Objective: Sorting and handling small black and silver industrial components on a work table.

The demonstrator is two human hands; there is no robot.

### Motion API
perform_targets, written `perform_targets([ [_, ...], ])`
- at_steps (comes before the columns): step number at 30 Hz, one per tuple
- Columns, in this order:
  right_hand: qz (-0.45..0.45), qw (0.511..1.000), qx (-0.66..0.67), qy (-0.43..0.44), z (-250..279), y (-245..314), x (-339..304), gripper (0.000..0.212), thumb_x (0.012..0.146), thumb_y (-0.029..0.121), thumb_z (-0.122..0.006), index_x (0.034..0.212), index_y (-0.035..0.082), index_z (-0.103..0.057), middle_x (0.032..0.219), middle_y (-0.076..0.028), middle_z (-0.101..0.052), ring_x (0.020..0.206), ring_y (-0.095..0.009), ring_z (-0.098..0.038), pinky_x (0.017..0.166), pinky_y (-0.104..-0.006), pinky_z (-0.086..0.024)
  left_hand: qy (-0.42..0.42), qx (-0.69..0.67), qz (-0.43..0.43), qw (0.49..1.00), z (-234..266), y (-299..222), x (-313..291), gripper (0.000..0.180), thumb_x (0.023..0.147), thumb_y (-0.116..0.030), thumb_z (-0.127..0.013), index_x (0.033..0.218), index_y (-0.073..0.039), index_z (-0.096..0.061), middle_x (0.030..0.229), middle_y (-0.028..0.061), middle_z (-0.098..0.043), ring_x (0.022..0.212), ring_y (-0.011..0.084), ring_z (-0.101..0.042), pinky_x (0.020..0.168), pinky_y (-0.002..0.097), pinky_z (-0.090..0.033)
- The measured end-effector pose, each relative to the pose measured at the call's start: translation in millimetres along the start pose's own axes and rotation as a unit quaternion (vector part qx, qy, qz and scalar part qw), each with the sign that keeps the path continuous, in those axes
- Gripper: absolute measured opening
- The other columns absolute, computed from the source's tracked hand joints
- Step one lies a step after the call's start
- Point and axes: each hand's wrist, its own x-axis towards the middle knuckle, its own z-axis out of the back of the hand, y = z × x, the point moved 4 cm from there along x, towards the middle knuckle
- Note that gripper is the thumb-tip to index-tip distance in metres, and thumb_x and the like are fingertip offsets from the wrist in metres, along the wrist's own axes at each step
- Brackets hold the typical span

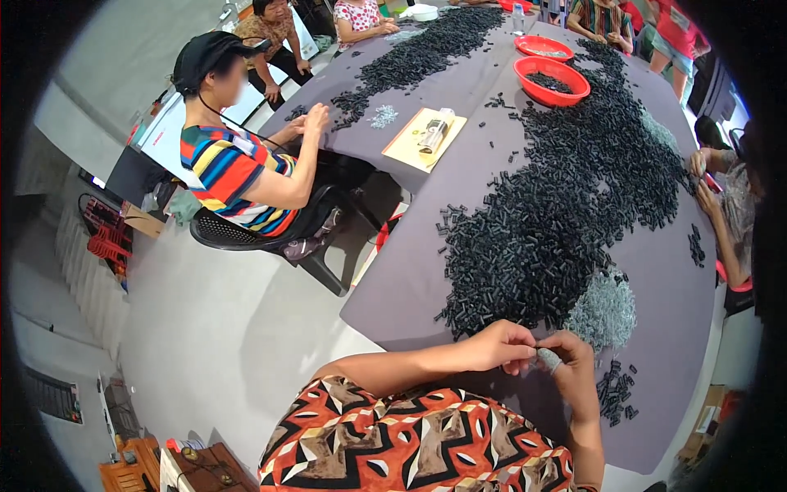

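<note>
Currently left hand [500, 344] and right hand [574, 365] are pinching one small grey part [548, 358] between nearly closed fingertips at table [459, 271] edge, 6 o'clock. Grey heap [605, 312] at 1 o'clock of hands; yellow board [414, 141] is lying at 11.

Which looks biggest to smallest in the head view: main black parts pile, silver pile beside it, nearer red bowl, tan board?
1. Black parts pile, by far the largest.
2. Silver pile.
3. Tan board and nearer red bowl look about alike; both sit farther from the camera, so their order is unsure.
</note>
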Motion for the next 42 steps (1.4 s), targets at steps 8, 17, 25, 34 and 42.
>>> perform_targets([
  [8, 0.170, 0.971, -0.166, 0.011, 16, 41, -7, 0.032, 0.067, -0.012, -0.059, 0.095, 0.001, -0.066, 0.087, -0.012, -0.065, 0.081, -0.032, -0.063, 0.070, -0.0342, -0.049, 0.083, -0.094, 0.133, 0.983, -5, -6, 21, 0.017, 0.094, -0.016, -0.064, 0.090, 0.000, -0.069, 0.070, 0.0077, -0.069, 0.051, 0.0132, -0.063, 0.049, 0.0234, -0.050],
  [17, 0.095, 0.991, -0.095, -0.017, 29, 19, -5, 0.056, 0.081, 0.002, -0.069, 0.135, 0.008, -0.059, 0.107, -0.007, -0.064, 0.090, -0.018, -0.062, 0.077, -0.0285, -0.050, -0.035, -0.030, 0.011, 0.999, -9, -15, 28, 0.017, 0.097, -0.015, -0.063, 0.100, -0.001, -0.070, 0.081, 0.0042, -0.070, 0.067, 0.0089, -0.063, 0.062, 0.0220, -0.050],
  [25, 0.208, 0.924, -0.306, -0.096, 11, 23, -4, 0.060, 0.073, 0.010, -0.076, 0.130, 0.003, -0.057, 0.110, -0.016, -0.063, 0.097, -0.035, -0.062, 0.079, -0.0411, -0.052, -0.061, -0.009, -0.078, 0.995, -15, -10, 28, 0.012, 0.094, -0.008, -0.067, 0.097, 0.003, -0.070, 0.088, 0.0005, -0.062, 0.077, 0.0068, -0.059, 0.067, 0.0229, -0.047],
  [34, 0.203, 0.941, -0.254, -0.093, 7, 6, -6, 0.038, 0.071, 0.012, -0.077, 0.105, 0.003, -0.065, 0.091, -0.013, -0.064, 0.082, -0.034, -0.063, 0.068, -0.0406, -0.052, 0.032, -0.229, 0.128, 0.965, -15, 5, 17, 0.025, 0.099, -0.025, -0.061, 0.105, -0.003, -0.071, 0.100, 0.0052, -0.070, 0.090, 0.0143, -0.067, 0.079, 0.0299, -0.057],
  [42, 0.208, 0.941, -0.256, -0.071, 3, 5, -7, 0.035, 0.072, 0.012, -0.076, 0.103, 0.002, -0.064, 0.087, -0.013, -0.061, 0.076, -0.033, -0.061, 0.064, -0.0403, -0.050, 0.024, -0.323, 0.153, 0.934, -21, 12, 13, 0.019, 0.095, -0.015, -0.063, 0.105, 0.001, -0.070, 0.104, 0.0097, -0.072, 0.094, 0.0191, -0.069, 0.088, 0.0367, -0.055],
])
